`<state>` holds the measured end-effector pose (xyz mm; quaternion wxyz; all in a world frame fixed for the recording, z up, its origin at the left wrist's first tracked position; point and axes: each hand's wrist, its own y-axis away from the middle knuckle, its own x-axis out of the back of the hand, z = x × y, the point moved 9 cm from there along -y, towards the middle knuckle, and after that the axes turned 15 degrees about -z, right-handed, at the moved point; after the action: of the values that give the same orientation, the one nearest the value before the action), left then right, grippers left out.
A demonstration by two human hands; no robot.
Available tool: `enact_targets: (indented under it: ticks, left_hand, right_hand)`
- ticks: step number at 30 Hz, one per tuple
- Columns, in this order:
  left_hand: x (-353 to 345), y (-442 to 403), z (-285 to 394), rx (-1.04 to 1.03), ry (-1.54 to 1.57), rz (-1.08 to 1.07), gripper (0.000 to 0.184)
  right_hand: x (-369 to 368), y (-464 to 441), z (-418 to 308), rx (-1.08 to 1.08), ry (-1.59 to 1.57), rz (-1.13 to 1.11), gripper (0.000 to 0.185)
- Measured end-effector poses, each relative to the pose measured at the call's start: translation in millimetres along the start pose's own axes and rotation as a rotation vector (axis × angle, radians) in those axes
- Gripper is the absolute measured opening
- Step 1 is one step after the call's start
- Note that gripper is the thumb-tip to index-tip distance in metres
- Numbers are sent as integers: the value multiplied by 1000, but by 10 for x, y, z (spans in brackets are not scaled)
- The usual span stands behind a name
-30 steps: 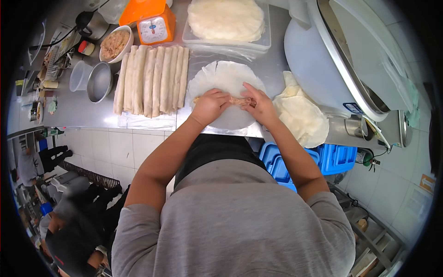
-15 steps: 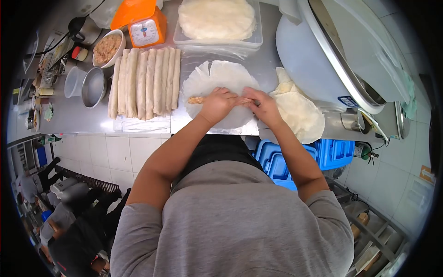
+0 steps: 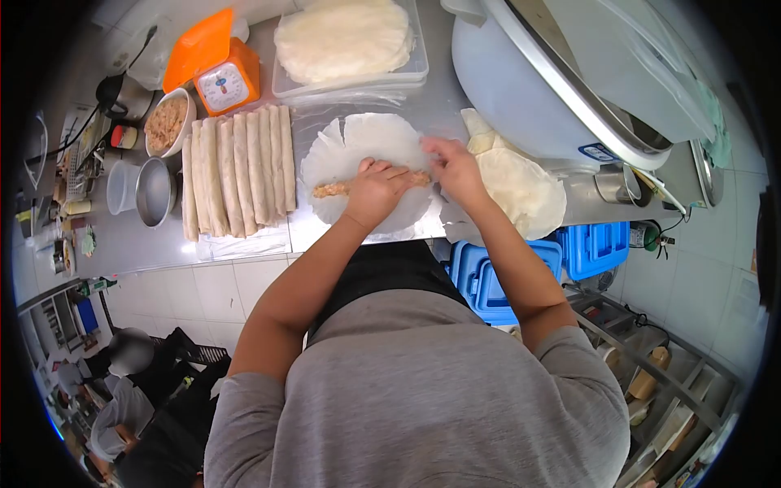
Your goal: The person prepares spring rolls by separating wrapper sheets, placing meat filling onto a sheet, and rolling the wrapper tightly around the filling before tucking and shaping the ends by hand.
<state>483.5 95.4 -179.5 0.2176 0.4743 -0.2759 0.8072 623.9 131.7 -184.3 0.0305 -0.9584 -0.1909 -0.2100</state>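
A thin round wrapper (image 3: pixel 358 142) lies on the steel table, with a strip of minced filling (image 3: pixel 332 190) running across it. My left hand (image 3: pixel 378 193) rests on the middle of the strip, its fingers apart and holding nothing. At the strip's right end is my right hand (image 3: pixel 452 168), raised slightly at the wrapper's edge with thumb and fingers apart. More wrappers lie in a loose pile (image 3: pixel 521 189) just right of my right hand. Several long pale rolls (image 3: pixel 238 171) are lined up side by side on the left.
Behind the wrapper stand a plastic tray of stacked wrappers (image 3: pixel 346 41) and an orange scale (image 3: pixel 224 85). A bowl of filling (image 3: pixel 167 124) and a metal bowl (image 3: pixel 155 192) are at left, a large tub (image 3: pixel 521 89) at right. Other people are at lower left.
My left hand has flattened over the strip, and more filling shows to its left. My right hand has pulled back from the strip to the right. The camera view has shifted.
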Motion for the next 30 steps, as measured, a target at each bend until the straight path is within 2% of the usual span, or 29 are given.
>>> enact_targets:
  ticks: [1, 4, 7, 10, 13, 16, 19, 25, 30]
  left_hand:
    - [4, -2, 7, 11, -4, 5, 21]
    - [-4, -16, 32, 18, -11, 3, 22]
    - [11, -32, 48, 57, 0, -1, 19]
    - [-9, -17, 61, -5, 4, 15, 20]
    - [-42, -58, 83, -27, 7, 1, 25]
    - [-68, -70, 57, 10, 9, -42, 23]
    - [-60, -134, 110, 18, 40, -21, 21]
    - [-146, -182, 118, 50, 140, -143, 23]
    - [150, 266, -438, 109, 107, -254, 26]
  right_hand:
    - [-53, 23, -62, 48, 385, -47, 33]
    - [-15, 24, -25, 142, 450, -40, 28]
    - [132, 51, 232, -82, -125, 74, 26]
    - [-93, 107, 205, -98, -359, -20, 27]
    - [-170, 163, 184, -16, -3, -31, 36]
    - [-172, 226, 131, 12, -118, -109, 49]
    - [-166, 265, 58, 56, 177, -135, 62]
    - [-114, 212, 145, 49, 19, -166, 70]
    - [-113, 222, 199, 17, -45, -169, 70]
